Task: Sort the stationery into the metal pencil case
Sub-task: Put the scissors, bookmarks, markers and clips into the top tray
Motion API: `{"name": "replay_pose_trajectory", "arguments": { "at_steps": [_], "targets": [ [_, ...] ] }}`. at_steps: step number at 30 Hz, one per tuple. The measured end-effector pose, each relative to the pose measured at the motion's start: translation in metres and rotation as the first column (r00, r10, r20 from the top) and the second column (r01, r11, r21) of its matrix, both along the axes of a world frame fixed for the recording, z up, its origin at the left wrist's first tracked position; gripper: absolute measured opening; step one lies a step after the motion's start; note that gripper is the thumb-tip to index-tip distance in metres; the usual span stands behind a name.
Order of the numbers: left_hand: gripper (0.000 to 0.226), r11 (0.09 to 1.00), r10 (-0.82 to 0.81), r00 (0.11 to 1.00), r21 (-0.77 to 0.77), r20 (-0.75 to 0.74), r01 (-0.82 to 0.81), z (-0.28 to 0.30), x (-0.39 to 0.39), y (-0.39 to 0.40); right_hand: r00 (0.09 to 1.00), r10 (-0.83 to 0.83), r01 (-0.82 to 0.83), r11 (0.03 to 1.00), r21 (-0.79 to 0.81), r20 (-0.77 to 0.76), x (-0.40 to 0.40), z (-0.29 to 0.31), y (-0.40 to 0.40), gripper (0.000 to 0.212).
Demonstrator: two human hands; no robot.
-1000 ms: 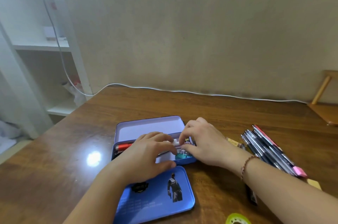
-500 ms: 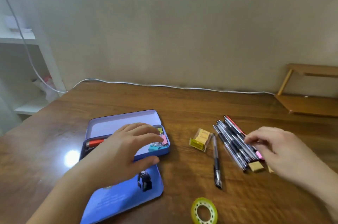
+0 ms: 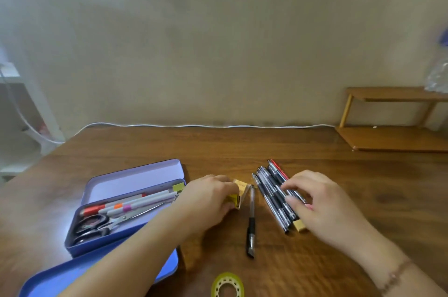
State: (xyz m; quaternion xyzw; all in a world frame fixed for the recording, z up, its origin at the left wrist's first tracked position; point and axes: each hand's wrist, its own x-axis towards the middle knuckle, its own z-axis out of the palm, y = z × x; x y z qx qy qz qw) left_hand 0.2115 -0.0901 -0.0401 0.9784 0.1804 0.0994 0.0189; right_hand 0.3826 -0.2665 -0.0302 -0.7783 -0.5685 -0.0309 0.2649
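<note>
The blue metal pencil case [image 3: 80,249] lies open at the left, holding scissors [image 3: 97,225], markers [image 3: 131,204] and coloured clips. Its loose lid [image 3: 169,270] lies in front, partly under my left forearm. My left hand [image 3: 206,202] curls round a small yellow box [image 3: 238,193] just right of the case. My right hand [image 3: 322,204] rests with curled fingers on a bundle of dark pens [image 3: 274,192], fingertips touching them. A single black pen [image 3: 251,221] lies between the hands. A tan eraser [image 3: 299,226] pokes out below the bundle.
A yellow tape roll [image 3: 228,285] sits at the near edge of the wooden table [image 3: 242,146]. A white cable [image 3: 194,126] runs along the wall. A wooden rack [image 3: 392,136] stands at the far right, white shelves at the far left.
My left hand left the case and moved right onto the yellow box. My right hand settled on the pen bundle. The view shifted right.
</note>
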Motion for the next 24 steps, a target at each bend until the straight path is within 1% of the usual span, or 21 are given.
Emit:
{"name": "replay_pose_trajectory", "arguments": {
  "at_steps": [2, 3, 4, 5, 6, 7, 8, 9, 10, 11, 13, 14, 15, 16, 17, 18, 19, 20, 21, 23, 24],
  "targets": [
    [0.018, 0.998, 0.06, 0.998, -0.003, -0.021, -0.06, 0.001, 0.005, -0.002, 0.999, 0.05, -0.05, 0.999, 0.016, 0.017, -0.008, -0.003, 0.003, 0.035],
    [0.015, 0.995, 0.086, 0.996, -0.045, -0.008, -0.087, 0.003, 0.005, -0.003, 0.996, 0.083, -0.083, 0.997, 0.006, 0.031, -0.012, -0.006, 0.004, 0.045],
    [0.011, 0.987, 0.109, 0.993, -0.121, 0.039, -0.103, 0.005, 0.004, -0.004, 0.992, 0.112, -0.112, 0.994, -0.011, 0.05, -0.015, -0.009, 0.006, 0.056],
    [0.006, 0.963, 0.13, 0.987, -0.249, 0.095, -0.103, 0.007, 0.001, -0.005, 0.99, 0.126, -0.124, 0.992, -0.034, 0.069, -0.017, -0.013, 0.008, 0.065],
    [0.005, 0.908, 0.154, 0.976, -0.412, 0.154, -0.078, 0.009, -0.003, -0.005, 0.987, 0.126, -0.121, 0.991, -0.053, 0.098, -0.019, -0.017, 0.01, 0.072],
    [0.01, 0.807, 0.169, 0.967, -0.59, 0.191, -0.024, 0.011, -0.008, -0.006, 0.984, 0.111, -0.104, 0.993, -0.052, 0.142, -0.022, -0.02, 0.011, 0.073],
    [0.014, 0.664, 0.161, 0.963, -0.746, 0.218, 0.057, 0.012, -0.013, -0.008, 0.979, 0.086, -0.084, 0.996, -0.019, 0.185, -0.024, -0.023, 0.014, 0.066],
    [0.016, 0.513, 0.143, 0.962, -0.849, 0.234, 0.131, 0.014, -0.018, -0.01, 0.979, 0.067, -0.074, 0.997, 0.034, 0.191, -0.027, -0.024, 0.015, 0.053],
    [0.014, 0.383, 0.123, 0.96, -0.905, 0.251, 0.187, 0.015, -0.024, -0.012, 0.985, 0.074, -0.088, 0.992, 0.085, 0.156, -0.029, -0.024, 0.016, 0.037],
    [0.01, 0.288, 0.109, 0.959, -0.931, 0.262, 0.222, 0.015, -0.029, -0.014, 0.988, 0.113, -0.126, 0.984, 0.124, 0.107, -0.032, -0.022, 0.015, 0.023],
    [0.007, 0.16, 0.133, 0.953, -0.955, 0.271, 0.249, 0.015, -0.037, -0.017, 0.97, 0.241, -0.238, 0.954, 0.18, 0.005, -0.039, -0.019, 0.013, 0.009],
    [0.009, 0.092, 0.163, 0.95, -0.962, 0.268, 0.256, 0.015, -0.041, -0.018, 0.952, 0.3, -0.284, 0.938, 0.2, -0.055, -0.042, -0.018, 0.012, 0.012],
    [0.012, 0.007, 0.192, 0.945, -0.963, 0.264, 0.268, 0.014, -0.046, -0.018, 0.937, 0.333, -0.304, 0.925, 0.229, -0.102, -0.047, -0.016, 0.011, 0.024],
    [0.016, -0.096, 0.211, 0.943, -0.955, 0.257, 0.281, 0.014, -0.05, -0.019, 0.926, 0.354, -0.312, 0.913, 0.263, -0.132, -0.051, -0.015, 0.01, 0.038],
    [0.023, -0.212, 0.214, 0.943, -0.93, 0.255, 0.3, 0.013, -0.056, -0.019, 0.922, 0.367, -0.321, 0.903, 0.285, -0.124, -0.055, -0.013, 0.01, 0.052],
    [0.033, -0.311, 0.203, 0.943, -0.896, 0.263, 0.317, 0.014, -0.061, -0.019, 0.919, 0.387, -0.349, 0.887, 0.303, -0.074, -0.061, -0.01, 0.013, 0.06],
    [0.041, -0.378, 0.186, 0.943, -0.866, 0.276, 0.328, 0.014, -0.067, -0.016, 0.911, 0.412, -0.39, 0.867, 0.31, -0.007, -0.067, -0.006, 0.017, 0.064],
    [0.046, -0.416, 0.163, 0.942, -0.846, 0.292, 0.334, 0.016, -0.073, -0.013, 0.895, 0.445, -0.433, 0.847, 0.309, 0.034, -0.073, -0.004, 0.022, 0.065],
    [0.049, -0.436, 0.143, 0.94, -0.833, 0.31, 0.341, 0.018, -0.08, -0.01, 0.877, 0.478, -0.468, 0.829, 0.307, 0.047, -0.078, 0.0, 0.026, 0.062],
    [0.051, -0.444, 0.146, 0.936, -0.824, 0.321, 0.352, 0.024, -0.094, -0.004, 0.851, 0.525, -0.499, 0.808, 0.313, 0.001, -0.09, 0.011, 0.033, 0.042],
    [0.052, -0.425, 0.168, 0.936, -0.834, 0.31, 0.353, 0.026, -0.102, 0.0, 0.839, 0.542, -0.501, 0.807, 0.314, -0.055, -0.097, 0.016, 0.037, 0.033]
  ]
}}
